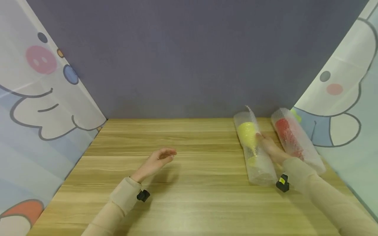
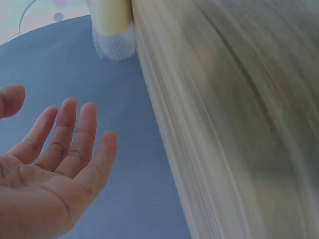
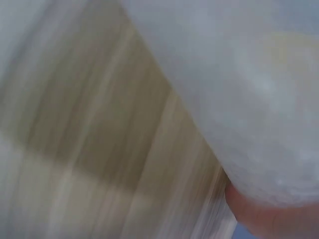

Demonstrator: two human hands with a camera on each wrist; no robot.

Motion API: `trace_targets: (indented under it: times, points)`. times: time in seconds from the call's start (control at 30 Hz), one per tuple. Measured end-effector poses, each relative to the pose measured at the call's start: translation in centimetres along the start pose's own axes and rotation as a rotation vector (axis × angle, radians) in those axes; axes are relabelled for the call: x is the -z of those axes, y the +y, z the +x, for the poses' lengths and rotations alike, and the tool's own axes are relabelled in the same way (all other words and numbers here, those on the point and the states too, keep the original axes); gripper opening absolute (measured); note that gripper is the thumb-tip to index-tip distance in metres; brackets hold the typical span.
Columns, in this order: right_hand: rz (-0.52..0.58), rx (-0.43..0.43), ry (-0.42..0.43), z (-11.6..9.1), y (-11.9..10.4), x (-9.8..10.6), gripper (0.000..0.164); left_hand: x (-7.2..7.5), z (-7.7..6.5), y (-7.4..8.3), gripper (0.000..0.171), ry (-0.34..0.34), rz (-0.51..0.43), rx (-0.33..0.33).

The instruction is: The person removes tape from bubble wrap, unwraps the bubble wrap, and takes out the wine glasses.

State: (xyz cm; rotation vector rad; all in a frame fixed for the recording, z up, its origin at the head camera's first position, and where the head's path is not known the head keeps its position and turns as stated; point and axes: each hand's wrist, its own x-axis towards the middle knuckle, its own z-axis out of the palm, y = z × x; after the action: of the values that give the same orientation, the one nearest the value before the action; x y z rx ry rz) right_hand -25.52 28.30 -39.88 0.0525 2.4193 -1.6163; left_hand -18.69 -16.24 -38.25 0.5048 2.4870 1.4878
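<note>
A roll of clear bubble wrap (image 1: pixel 262 173) surrounds a yellow goblet-shaped thing (image 1: pixel 248 133) on the right half of the table. My right hand (image 1: pixel 270 147) grips this roll from its right side. In the right wrist view the bubble wrap (image 3: pixel 244 99) fills the upper right, with a fingertip (image 3: pixel 269 214) showing below it; the other fingers are hidden. My left hand (image 1: pixel 156 161) hovers over the left middle of the table, holding nothing. Its fingers (image 2: pixel 82 139) are spread and slightly bent in the left wrist view, the palm showing.
Another bubble-wrapped roll (image 1: pixel 308 152), with a red thing (image 1: pixel 283 127) inside, lies to the right, close by my right hand. The wood-grain table (image 1: pixel 200 203) ends at a grey back wall (image 1: pixel 189 65). Cartoon-printed sheets (image 1: pixel 348 127) stand along both sides.
</note>
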Motion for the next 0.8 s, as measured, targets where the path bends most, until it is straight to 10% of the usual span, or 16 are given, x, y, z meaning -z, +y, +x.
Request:
trace_targets:
  times: [0.53,0.8]
  points:
    - [0.075,-0.078,-0.073,0.0,-2.3,-5.9,0.068,-1.2,-0.2,-0.8,0.041,-0.054,-0.022,-0.010]
    - [0.109,-0.102,-0.115,-0.1,-3.2,-5.7,0.078,-2.1,0.9,-0.2,0.039,-0.056,-0.037,0.028]
